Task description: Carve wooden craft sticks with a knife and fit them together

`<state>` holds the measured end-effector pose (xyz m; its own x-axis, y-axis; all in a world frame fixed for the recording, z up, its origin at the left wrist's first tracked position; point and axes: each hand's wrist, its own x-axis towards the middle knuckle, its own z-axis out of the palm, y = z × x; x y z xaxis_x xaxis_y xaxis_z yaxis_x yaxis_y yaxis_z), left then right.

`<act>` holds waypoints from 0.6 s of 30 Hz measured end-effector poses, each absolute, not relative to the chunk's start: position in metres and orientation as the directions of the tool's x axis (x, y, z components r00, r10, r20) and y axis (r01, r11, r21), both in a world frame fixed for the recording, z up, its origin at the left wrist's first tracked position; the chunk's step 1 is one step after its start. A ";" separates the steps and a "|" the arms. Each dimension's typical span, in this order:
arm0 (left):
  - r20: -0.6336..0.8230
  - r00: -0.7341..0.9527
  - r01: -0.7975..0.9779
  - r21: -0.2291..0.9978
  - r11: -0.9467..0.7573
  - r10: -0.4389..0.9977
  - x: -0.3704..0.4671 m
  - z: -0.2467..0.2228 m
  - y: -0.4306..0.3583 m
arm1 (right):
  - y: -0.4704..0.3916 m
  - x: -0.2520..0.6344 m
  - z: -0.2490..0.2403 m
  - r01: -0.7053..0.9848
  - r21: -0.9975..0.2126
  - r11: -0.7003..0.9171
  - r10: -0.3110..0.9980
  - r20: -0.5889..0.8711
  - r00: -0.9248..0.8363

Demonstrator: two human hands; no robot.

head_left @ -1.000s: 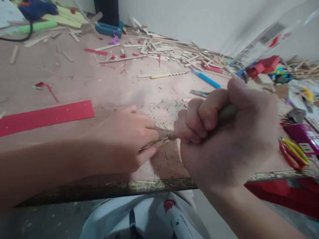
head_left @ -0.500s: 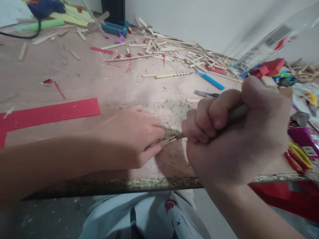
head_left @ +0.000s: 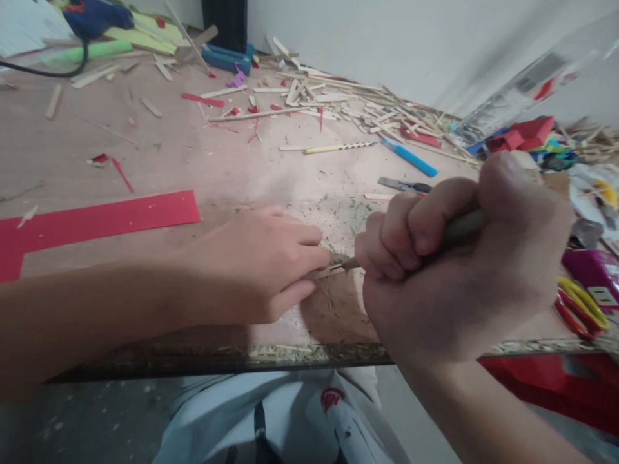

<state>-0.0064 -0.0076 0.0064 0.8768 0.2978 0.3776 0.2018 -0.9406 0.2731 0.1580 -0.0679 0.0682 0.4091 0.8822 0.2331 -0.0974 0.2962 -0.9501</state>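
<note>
My left hand [head_left: 256, 267] lies flat near the table's front edge and pins a thin wooden stick [head_left: 325, 273] under its fingertips. My right hand [head_left: 459, 258] is clenched in a fist around a craft knife [head_left: 461, 225] with a pale greenish handle. The knife's tip touches the stick's free end, right beside my left fingertips. Fine shavings and green specks cover the wooden table [head_left: 227, 167] around the stick.
A red paper strip [head_left: 97, 222] lies at the left. Several loose wooden sticks [head_left: 338, 96], a striped pencil [head_left: 338, 147], a blue pen [head_left: 409, 156] and a utility knife [head_left: 403, 185] sit farther back. Red-and-yellow scissors [head_left: 578, 306] and a purple box [head_left: 592, 270] are at the right edge.
My left fingers have slid slightly right along the stick toward the knife tip, so less of the stick shows. The right fist has hardly moved.
</note>
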 end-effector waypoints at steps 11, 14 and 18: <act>0.411 0.873 0.173 0.239 -0.955 0.262 -0.007 0.007 -0.010 | -0.069 0.154 0.069 -0.161 -0.937 0.311 0.878 0.219 0.426; 0.386 0.884 0.178 0.242 -0.954 0.263 -0.007 0.008 -0.010 | -0.070 0.154 0.069 -0.150 -0.939 0.310 0.880 0.224 0.419; 0.336 0.900 0.198 0.250 -0.948 0.277 -0.007 0.009 -0.011 | -0.071 0.152 0.066 -0.134 -0.936 0.324 0.887 0.251 0.387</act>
